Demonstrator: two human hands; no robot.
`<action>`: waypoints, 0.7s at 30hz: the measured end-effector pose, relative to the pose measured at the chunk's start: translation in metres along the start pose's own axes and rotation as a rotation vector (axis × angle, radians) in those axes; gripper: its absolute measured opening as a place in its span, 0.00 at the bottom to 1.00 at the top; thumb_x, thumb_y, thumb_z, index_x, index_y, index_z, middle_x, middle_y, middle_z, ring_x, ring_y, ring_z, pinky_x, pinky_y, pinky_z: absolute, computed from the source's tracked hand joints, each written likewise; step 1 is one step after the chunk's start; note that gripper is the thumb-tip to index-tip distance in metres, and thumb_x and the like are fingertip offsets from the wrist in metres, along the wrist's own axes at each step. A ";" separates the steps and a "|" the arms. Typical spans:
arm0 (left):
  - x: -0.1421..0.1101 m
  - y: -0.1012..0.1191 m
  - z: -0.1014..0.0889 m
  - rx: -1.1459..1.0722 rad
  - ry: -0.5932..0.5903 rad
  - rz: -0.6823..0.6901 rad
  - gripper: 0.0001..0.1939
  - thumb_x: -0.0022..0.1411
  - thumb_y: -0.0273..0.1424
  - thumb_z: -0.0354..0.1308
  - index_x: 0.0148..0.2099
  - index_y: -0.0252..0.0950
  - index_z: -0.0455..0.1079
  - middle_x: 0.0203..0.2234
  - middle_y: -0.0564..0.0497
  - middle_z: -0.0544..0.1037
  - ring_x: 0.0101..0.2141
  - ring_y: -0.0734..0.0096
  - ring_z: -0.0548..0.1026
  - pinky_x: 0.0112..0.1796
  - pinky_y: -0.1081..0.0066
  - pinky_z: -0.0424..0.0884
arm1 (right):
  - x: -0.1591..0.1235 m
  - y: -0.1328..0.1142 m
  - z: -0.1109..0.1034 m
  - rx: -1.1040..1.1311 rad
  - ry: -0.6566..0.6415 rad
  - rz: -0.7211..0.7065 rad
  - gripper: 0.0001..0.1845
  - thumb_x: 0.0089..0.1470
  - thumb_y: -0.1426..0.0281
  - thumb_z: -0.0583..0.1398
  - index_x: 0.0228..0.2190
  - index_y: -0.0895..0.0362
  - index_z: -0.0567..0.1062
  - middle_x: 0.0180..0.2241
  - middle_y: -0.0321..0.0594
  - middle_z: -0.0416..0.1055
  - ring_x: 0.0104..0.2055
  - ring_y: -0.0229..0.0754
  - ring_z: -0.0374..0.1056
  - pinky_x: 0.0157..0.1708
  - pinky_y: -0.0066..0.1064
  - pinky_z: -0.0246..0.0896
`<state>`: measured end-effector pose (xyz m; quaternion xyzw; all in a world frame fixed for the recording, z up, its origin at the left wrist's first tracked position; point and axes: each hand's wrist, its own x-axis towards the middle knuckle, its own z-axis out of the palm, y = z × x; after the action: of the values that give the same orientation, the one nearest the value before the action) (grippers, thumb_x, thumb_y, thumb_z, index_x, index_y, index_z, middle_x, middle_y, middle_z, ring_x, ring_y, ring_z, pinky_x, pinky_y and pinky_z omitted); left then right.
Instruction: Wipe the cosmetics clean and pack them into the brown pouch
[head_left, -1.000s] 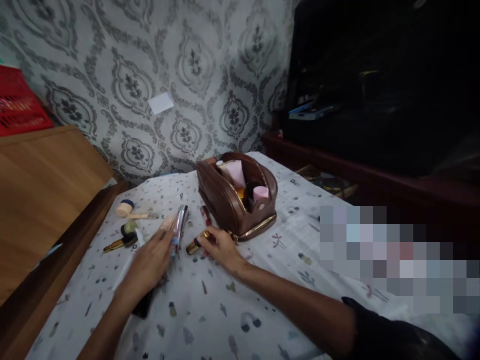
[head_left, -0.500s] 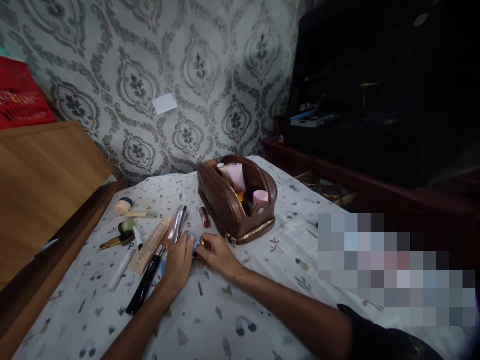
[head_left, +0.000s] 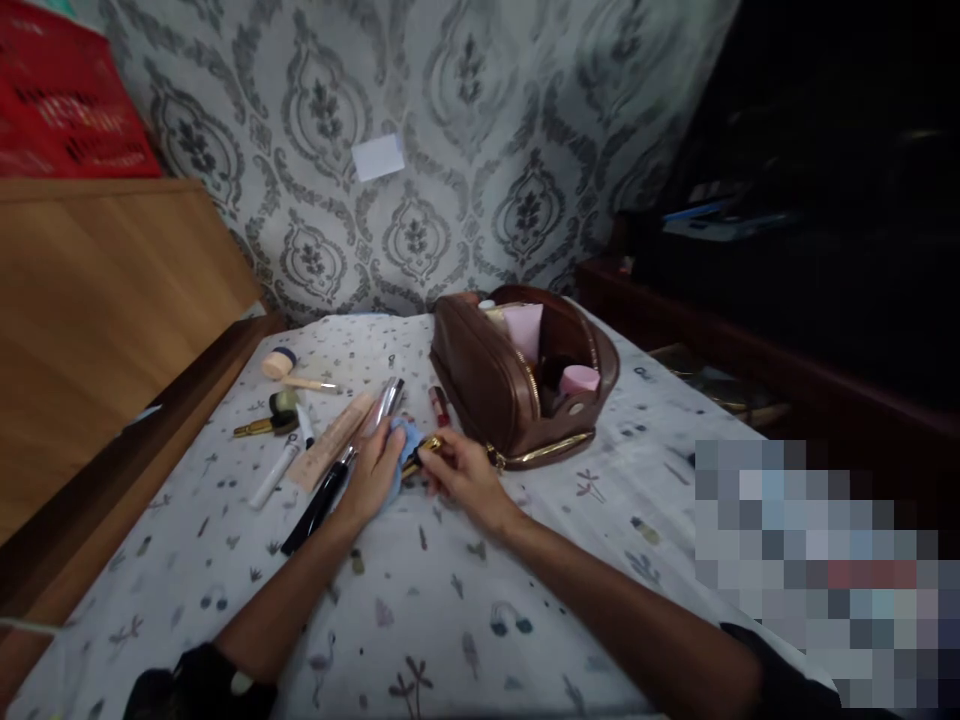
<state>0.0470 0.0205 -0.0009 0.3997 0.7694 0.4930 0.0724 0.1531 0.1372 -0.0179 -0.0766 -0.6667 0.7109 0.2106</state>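
Note:
My left hand point(head_left: 373, 472) is closed on a blue cloth point(head_left: 409, 437). Pinched in the fingers of my right hand point(head_left: 471, 475) is a small black-and-gold item point(head_left: 427, 447), which touches the cloth; its exact kind does not show. Just behind my hands stands an open brown makeup bag point(head_left: 480, 370) with a pink tube point(head_left: 523, 330) and a pink-lidded container point(head_left: 580, 380) inside. A dark red lip gloss tube point(head_left: 439, 405) lies beside the bag. Left of my left hand are a beige squeeze tube point(head_left: 330, 442), a black-handled brush point(head_left: 316, 512) and a white pen-like tube point(head_left: 274, 474).
A small jar point(head_left: 278, 362), a thin brush point(head_left: 311, 384), a green round item point(head_left: 285, 403) and a gold-and-black piece point(head_left: 255, 427) lie further left on the patterned sheet point(head_left: 420, 600). A wooden panel point(head_left: 112, 330) borders the left; dark furniture stands right.
The view has shifted, so the bag and cosmetics sit differently in the picture. More of the black-and-gold item and the blue cloth now shows between my hands.

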 end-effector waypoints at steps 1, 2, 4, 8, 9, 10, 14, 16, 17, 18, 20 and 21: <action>-0.001 0.001 -0.001 -0.007 -0.013 -0.001 0.19 0.69 0.43 0.45 0.50 0.37 0.70 0.35 0.48 0.77 0.39 0.66 0.74 0.42 0.68 0.72 | 0.001 0.002 -0.001 0.013 0.040 0.006 0.22 0.50 0.50 0.63 0.28 0.55 0.66 0.21 0.31 0.67 0.18 0.33 0.62 0.16 0.24 0.55; -0.002 0.003 -0.001 -0.009 -0.028 0.006 0.19 0.68 0.43 0.47 0.52 0.37 0.69 0.35 0.48 0.77 0.39 0.66 0.74 0.42 0.68 0.72 | 0.003 0.004 -0.002 0.032 0.072 0.016 0.24 0.49 0.48 0.63 0.28 0.55 0.65 0.20 0.30 0.66 0.17 0.33 0.62 0.16 0.24 0.55; -0.003 0.004 -0.001 -0.005 -0.059 0.049 0.19 0.68 0.43 0.48 0.51 0.37 0.69 0.36 0.48 0.77 0.39 0.66 0.74 0.42 0.68 0.72 | 0.005 0.005 -0.004 0.076 0.106 0.041 0.26 0.47 0.46 0.64 0.28 0.55 0.65 0.19 0.30 0.66 0.17 0.33 0.61 0.16 0.25 0.56; -0.003 0.002 0.002 -0.014 -0.032 0.079 0.18 0.69 0.45 0.45 0.43 0.36 0.69 0.28 0.50 0.73 0.30 0.70 0.72 0.34 0.69 0.72 | 0.004 0.002 -0.002 0.127 0.042 0.084 0.25 0.45 0.48 0.66 0.29 0.55 0.67 0.21 0.31 0.68 0.18 0.33 0.63 0.17 0.25 0.56; -0.003 0.001 0.002 -0.032 -0.020 0.050 0.19 0.70 0.46 0.44 0.41 0.37 0.68 0.25 0.52 0.71 0.26 0.71 0.70 0.30 0.70 0.71 | 0.003 0.000 -0.001 0.130 0.012 0.087 0.25 0.44 0.49 0.67 0.29 0.56 0.67 0.21 0.31 0.68 0.18 0.32 0.62 0.17 0.25 0.56; -0.002 -0.001 0.003 -0.060 -0.015 0.011 0.20 0.70 0.47 0.43 0.40 0.37 0.67 0.22 0.54 0.68 0.23 0.73 0.68 0.26 0.71 0.69 | 0.002 -0.001 0.000 0.129 -0.018 0.089 0.24 0.44 0.51 0.68 0.29 0.56 0.68 0.21 0.31 0.68 0.18 0.32 0.62 0.17 0.24 0.56; 0.000 -0.008 0.003 -0.213 -0.033 -0.149 0.23 0.68 0.52 0.44 0.40 0.37 0.66 0.18 0.58 0.61 0.16 0.77 0.63 0.17 0.74 0.62 | 0.000 -0.003 0.004 0.130 -0.092 0.090 0.20 0.44 0.55 0.69 0.30 0.57 0.71 0.24 0.33 0.70 0.21 0.32 0.62 0.17 0.23 0.54; 0.001 -0.010 0.003 -0.286 -0.035 -0.185 0.24 0.67 0.53 0.45 0.40 0.37 0.65 0.18 0.58 0.61 0.15 0.78 0.62 0.15 0.75 0.61 | 0.001 -0.001 0.005 0.138 -0.105 0.088 0.20 0.43 0.56 0.69 0.31 0.57 0.72 0.25 0.34 0.71 0.22 0.33 0.63 0.17 0.23 0.54; 0.001 -0.011 0.002 -0.317 -0.036 -0.191 0.24 0.67 0.53 0.46 0.40 0.37 0.65 0.18 0.58 0.60 0.15 0.78 0.62 0.15 0.75 0.60 | 0.001 -0.001 0.005 0.135 -0.104 0.090 0.20 0.43 0.56 0.69 0.31 0.57 0.73 0.26 0.35 0.71 0.23 0.34 0.64 0.17 0.23 0.55; 0.001 -0.011 0.002 -0.337 -0.038 -0.192 0.24 0.67 0.53 0.46 0.39 0.37 0.65 0.18 0.58 0.60 0.15 0.78 0.62 0.14 0.75 0.60 | 0.001 0.000 0.005 0.125 -0.094 0.091 0.20 0.43 0.56 0.69 0.31 0.57 0.73 0.26 0.35 0.71 0.23 0.34 0.65 0.17 0.23 0.55; 0.000 -0.012 0.002 -0.323 -0.052 -0.181 0.25 0.67 0.53 0.44 0.38 0.37 0.66 0.17 0.57 0.61 0.15 0.77 0.63 0.15 0.75 0.61 | 0.001 0.001 0.004 0.087 -0.067 0.093 0.19 0.44 0.56 0.69 0.31 0.57 0.75 0.26 0.36 0.71 0.25 0.35 0.65 0.18 0.24 0.56; 0.000 -0.011 0.001 -0.273 -0.046 -0.160 0.26 0.68 0.53 0.43 0.37 0.36 0.66 0.17 0.57 0.62 0.15 0.77 0.63 0.16 0.75 0.62 | 0.001 0.001 0.004 0.067 -0.052 0.089 0.19 0.45 0.56 0.68 0.31 0.57 0.75 0.27 0.36 0.72 0.25 0.36 0.65 0.19 0.25 0.57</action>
<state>0.0417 0.0193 -0.0106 0.3349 0.7226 0.5764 0.1828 0.1509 0.1342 -0.0180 -0.0806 -0.6435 0.7434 0.1637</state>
